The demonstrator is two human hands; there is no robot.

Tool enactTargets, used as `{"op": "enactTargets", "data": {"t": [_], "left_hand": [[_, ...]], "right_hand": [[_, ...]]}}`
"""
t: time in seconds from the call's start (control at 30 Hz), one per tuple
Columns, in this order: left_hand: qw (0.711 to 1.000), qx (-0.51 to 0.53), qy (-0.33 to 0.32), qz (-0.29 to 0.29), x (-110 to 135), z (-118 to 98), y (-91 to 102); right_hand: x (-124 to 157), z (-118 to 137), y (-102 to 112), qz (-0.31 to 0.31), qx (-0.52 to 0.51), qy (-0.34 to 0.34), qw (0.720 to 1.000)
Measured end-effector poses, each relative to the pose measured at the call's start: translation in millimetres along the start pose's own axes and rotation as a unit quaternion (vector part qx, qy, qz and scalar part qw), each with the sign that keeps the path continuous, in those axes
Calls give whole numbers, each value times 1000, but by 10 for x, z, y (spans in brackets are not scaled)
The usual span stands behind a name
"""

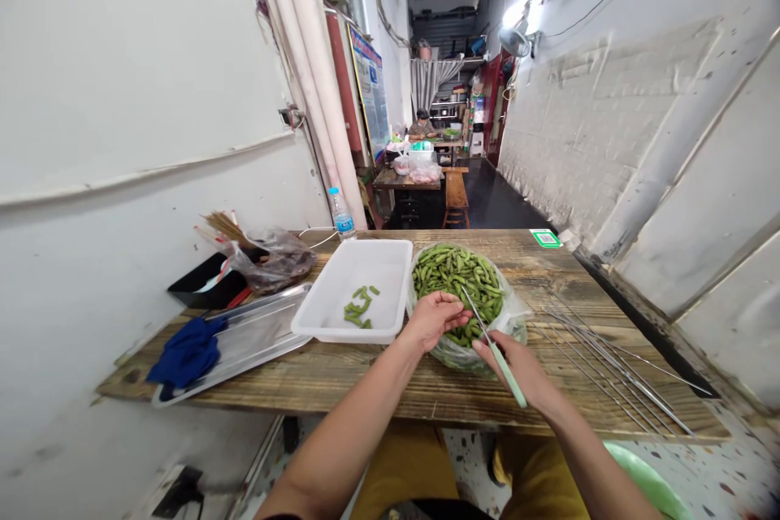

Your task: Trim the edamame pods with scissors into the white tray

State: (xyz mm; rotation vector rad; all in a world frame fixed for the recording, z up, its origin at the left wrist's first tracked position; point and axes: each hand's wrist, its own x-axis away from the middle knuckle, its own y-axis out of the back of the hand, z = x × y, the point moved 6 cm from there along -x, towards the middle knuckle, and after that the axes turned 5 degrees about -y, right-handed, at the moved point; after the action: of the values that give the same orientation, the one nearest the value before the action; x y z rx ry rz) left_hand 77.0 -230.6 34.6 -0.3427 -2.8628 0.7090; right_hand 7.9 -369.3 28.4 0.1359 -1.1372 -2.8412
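Observation:
A plastic bag heaped with green edamame pods (451, 266) stands in front of me on the wooden table. My left hand (435, 318) is over the near side of the heap, its thumb and fingertips pinched together; whatever they hold is hard to separate from the pods behind. In my right hand (515, 361) is a slim knife (507, 374) with a pale green handle, its narrow blade pointing away and to the left across the pods, just past my left fingertips. To the left, a white plastic tub (390, 292) contains several pods (358, 306).
Left of the tub lie a metal tray (262, 329), a blue cloth (190, 351) and a black box (204, 280) beside a plastic bag. A water bottle (342, 215) stands behind. Long metal skewers (609, 357) lie at right. Another person (422, 126) sits far back.

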Motion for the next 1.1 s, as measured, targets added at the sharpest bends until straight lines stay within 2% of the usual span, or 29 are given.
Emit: {"op": "enactTargets", "data": {"t": [0.2, 0.3, 0.37, 0.43, 0.47, 0.5, 0.53, 0.6, 0.63, 0.67, 0.7, 0.73, 0.83, 0.97, 1.1], "left_hand": [[1000, 2, 5, -16, 29, 34, -26], [1000, -3, 0, -30, 40, 89, -12], [998, -41, -20, -46, 47, 81, 60], [983, -144, -86, -77, 62, -59, 206], [959, -226, -138, -104, 82, -191, 297], [916, -323, -192, -139, 112, -349, 383], [856, -423, -237, -177, 146, -511, 454], [714, -596, -274, -245, 180, -772, 536], [656, -654, -272, -261, 160, -853, 546], [617, -694, -264, -260, 111, -896, 536], [596, -720, -256, -246, 40, -908, 508], [587, -737, -249, -224, -46, -895, 463], [576, -769, -224, -164, -328, -792, 310], [541, -811, -164, -152, -633, -708, 251], [557, -809, -109, -152, -776, -711, 340]], "right_hand": [[-18, -8, -18, -2, -55, -22, 998], [-32, -25, -41, -11, -45, -33, 998], [-43, -43, -57, -10, -23, -41, 999], [-50, -59, -64, -4, 1, -42, 999], [-51, -64, -65, 3, 12, -40, 999], [-49, -65, -63, 9, 21, -34, 999], [-47, -64, -60, 14, 28, -29, 999], [-41, -57, -54, 23, 35, -18, 999], [-39, -52, -51, 24, 36, -16, 999], [-38, -48, -48, 24, 35, -16, 999], [-37, -45, -47, 24, 33, -19, 999], [-35, -42, -46, 24, 31, -22, 999], [-25, -35, -44, 22, 27, -29, 999], [-9, -50, -33, 20, 31, -23, 999], [-9, -84, -24, 16, 36, -30, 999]]}}
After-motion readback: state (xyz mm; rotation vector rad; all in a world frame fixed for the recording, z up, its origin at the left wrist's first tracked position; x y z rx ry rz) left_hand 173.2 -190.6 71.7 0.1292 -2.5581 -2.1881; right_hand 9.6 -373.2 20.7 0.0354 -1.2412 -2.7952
